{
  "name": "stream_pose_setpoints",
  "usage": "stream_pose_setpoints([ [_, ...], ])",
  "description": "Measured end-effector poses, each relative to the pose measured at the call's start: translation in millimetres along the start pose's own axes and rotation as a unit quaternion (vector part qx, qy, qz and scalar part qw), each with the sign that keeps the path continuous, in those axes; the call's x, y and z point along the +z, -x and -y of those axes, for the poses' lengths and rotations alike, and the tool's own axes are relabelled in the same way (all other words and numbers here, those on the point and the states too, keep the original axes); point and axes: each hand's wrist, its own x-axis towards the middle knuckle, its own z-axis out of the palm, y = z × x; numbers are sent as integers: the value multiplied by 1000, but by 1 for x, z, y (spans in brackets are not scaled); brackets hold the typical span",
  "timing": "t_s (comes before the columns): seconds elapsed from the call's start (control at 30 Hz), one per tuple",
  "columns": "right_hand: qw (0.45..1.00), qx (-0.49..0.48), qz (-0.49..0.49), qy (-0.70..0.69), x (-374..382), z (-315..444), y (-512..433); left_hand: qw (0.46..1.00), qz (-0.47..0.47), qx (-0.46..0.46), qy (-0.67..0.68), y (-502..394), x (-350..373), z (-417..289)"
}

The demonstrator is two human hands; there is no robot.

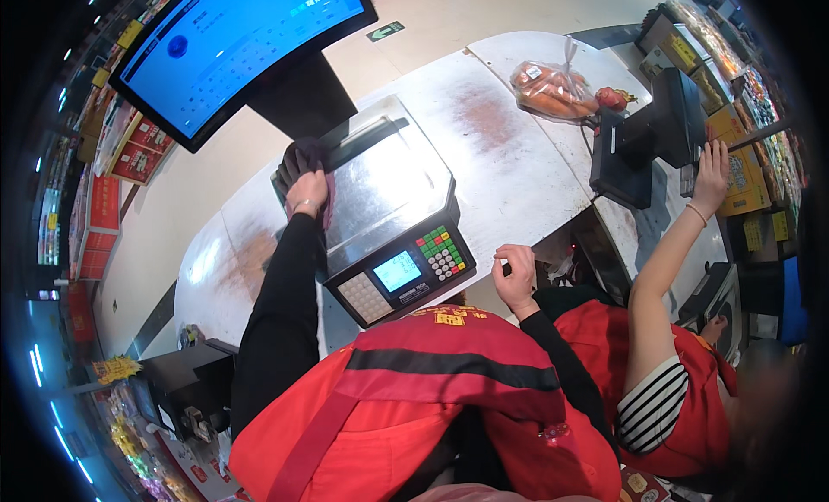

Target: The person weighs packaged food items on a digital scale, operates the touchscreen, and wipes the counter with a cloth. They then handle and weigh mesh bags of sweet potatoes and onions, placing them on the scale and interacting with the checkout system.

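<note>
My left hand point(307, 190) reaches to the far left side of a weighing scale point(395, 172) and presses a dark purple cloth point(330, 201) against it. Shadow and cloth partly hide its fingers. The steel weighing plate is bare and reflects the overhead light. Below the plate are a lit display point(396, 271) and a keypad point(442, 253) with green, white and red keys. My right hand point(516, 275) hovers just right of the keypad, apart from it. Its fingers curl loosely, with a gap by the thumb and nothing seen in them.
The scale stands on a stained white counter point(518, 172). A large monitor point(246, 49) rises behind it. Right lie a bag of carrots point(554, 91), a dragon fruit point(614, 98) and a black point-of-sale terminal point(647, 139). A co-worker's hand point(711, 172) touches that terminal. A black machine point(188, 379) stands left.
</note>
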Motion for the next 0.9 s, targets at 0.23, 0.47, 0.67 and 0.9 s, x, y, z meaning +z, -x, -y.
stream_pose_setpoints([
  [0.23, 1000, -2, 0, -14, -3, -3, 4, 950, -109, 294, 22, 36, 26, -159],
  [0.47, 997, 48, -44, -39, -1, -21, -7, 800, 0, 586, 127, 162, 42, -189],
  [0.67, 790, 407, 31, -457, 7, -38, -13, 771, 285, 313, 476, 241, 71, -184],
  [0.9, 616, 436, -21, -656, -11, -44, -51, 759, 41, 638, 121, 241, 35, -192],
])
